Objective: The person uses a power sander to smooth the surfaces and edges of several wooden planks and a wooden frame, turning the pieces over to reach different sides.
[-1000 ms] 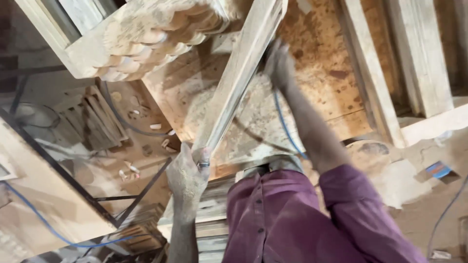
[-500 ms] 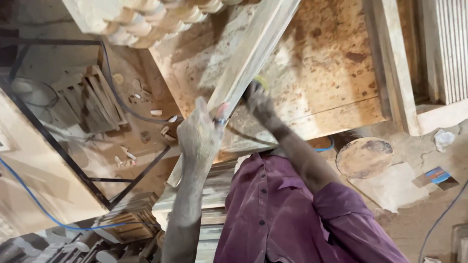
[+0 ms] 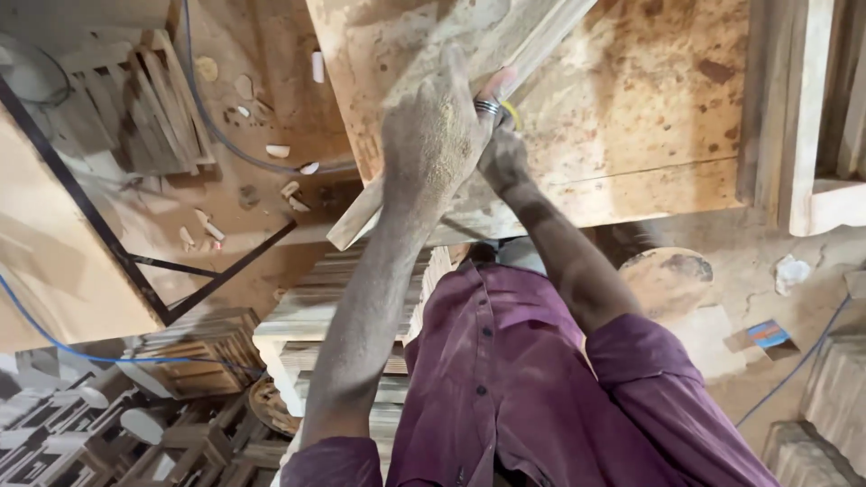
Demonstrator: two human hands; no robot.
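Sawdust coats nearly everything in this workshop, from the dirt floor (image 3: 262, 194) strewn with small wood offcuts to the stained plywood bench (image 3: 649, 99) that fills the upper part of the view. Across that bench lies a long wooden batten (image 3: 532, 41), slanting down past the bench's near edge, with its lower end (image 3: 347, 230) hanging out over the floor. Both of the person's arms reach up to the batten from a purple shirt (image 3: 514, 379). The left hand (image 3: 433, 144), dusted with sawdust and wearing a ring, has its grip clamped around the batten just above the bench's near edge. The right hand (image 3: 503, 158) sits directly beside it, touching the batten from the bench side; its fingers are hidden behind the left hand, so I cannot tell whether its grip is closed. Below the bench's near edge stands a stack of planed slats (image 3: 316, 316). Left of the bench, a dark metal frame (image 3: 108, 239) crosses the floor, and a blue cable (image 3: 54, 338) trails near it. Right of the bench, pale timber uprights (image 3: 803, 117) stand against its edge.
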